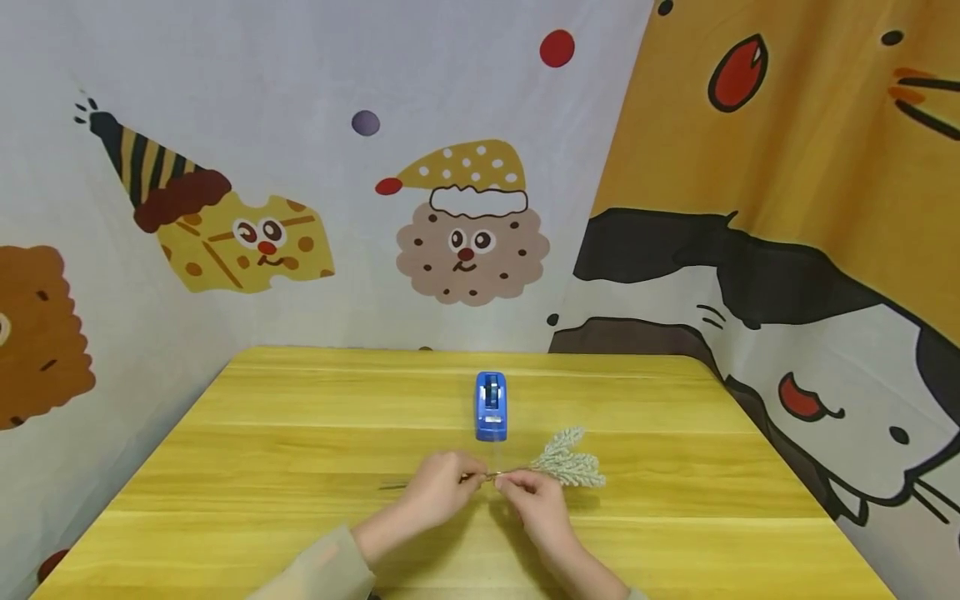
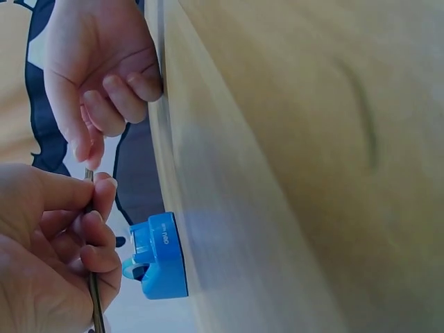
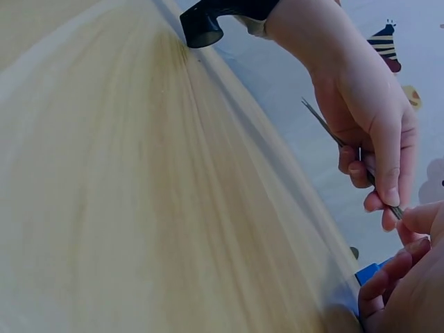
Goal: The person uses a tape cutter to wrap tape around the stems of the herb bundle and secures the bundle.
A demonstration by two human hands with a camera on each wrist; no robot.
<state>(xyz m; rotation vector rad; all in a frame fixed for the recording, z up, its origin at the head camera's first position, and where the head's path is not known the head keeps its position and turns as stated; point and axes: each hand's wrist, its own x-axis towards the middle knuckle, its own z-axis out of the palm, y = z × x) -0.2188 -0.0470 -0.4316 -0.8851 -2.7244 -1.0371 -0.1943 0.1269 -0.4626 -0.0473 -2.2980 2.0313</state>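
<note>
Pale green leafy sprigs [image 1: 573, 468] lie to the right of both hands, their thin stems [image 2: 96, 298] running left through the fingers. My left hand [image 1: 442, 487] grips the bundled stems between thumb and curled fingers, and the bare stem ends [image 3: 322, 119] stick out behind it. Close beside it, my right hand [image 1: 542, 507] pinches the stems with thumb and forefinger, just below the leaves. A small shiny spot shows between the fingertips; whether it is tape cannot be told. Beyond the hands stands a blue tape dispenser [image 1: 491, 425], also visible in the left wrist view.
The wood-grain table [image 1: 300, 417] reaches back to a cartoon-printed cloth [image 1: 465, 100] hanging behind and at the right. A black band with a camera-like piece [image 3: 202, 28] sits at the left wrist.
</note>
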